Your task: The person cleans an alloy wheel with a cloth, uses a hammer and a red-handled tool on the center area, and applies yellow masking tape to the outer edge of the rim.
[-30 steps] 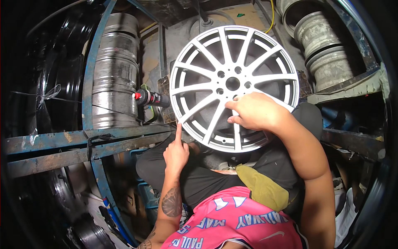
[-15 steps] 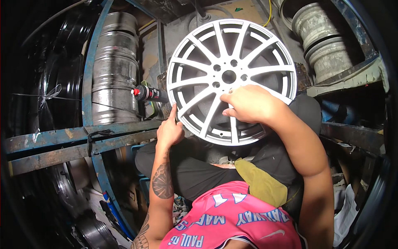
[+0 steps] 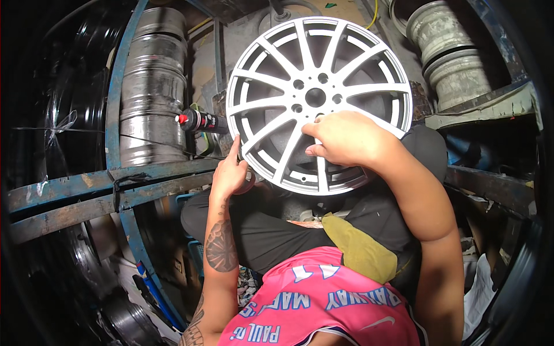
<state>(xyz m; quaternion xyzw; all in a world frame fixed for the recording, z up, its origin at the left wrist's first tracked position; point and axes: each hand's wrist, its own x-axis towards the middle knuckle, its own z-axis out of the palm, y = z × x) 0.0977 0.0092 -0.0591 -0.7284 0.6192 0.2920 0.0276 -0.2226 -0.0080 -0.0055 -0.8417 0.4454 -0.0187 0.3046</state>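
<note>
A large silver-white multi-spoke car wheel rim [image 3: 323,89] lies face up before me, above my lap. My left hand [image 3: 231,173] is at its near left edge, index finger stretched out against the outer lip. Its other fingers are curled, and beside them shows the curved edge of a small ring-like thing [image 3: 250,180], partly hidden. My right hand [image 3: 346,135] reaches over the near spokes just below the hub, fingers bent and thumb tucked towards them. Whatever they may grip is hidden.
A dark spray can [image 3: 202,122] with a red top lies left of the rim. Stacked metal wheels [image 3: 153,86] stand behind a blue metal frame [image 3: 86,183]; more wheels [image 3: 456,75] sit at far right. A yellow-green cloth [image 3: 360,248] rests on my lap.
The rim and surroundings sit slightly higher and farther left in view. Both hands keep their places at the rim. The ring-like edge beside my left hand shows more plainly.
</note>
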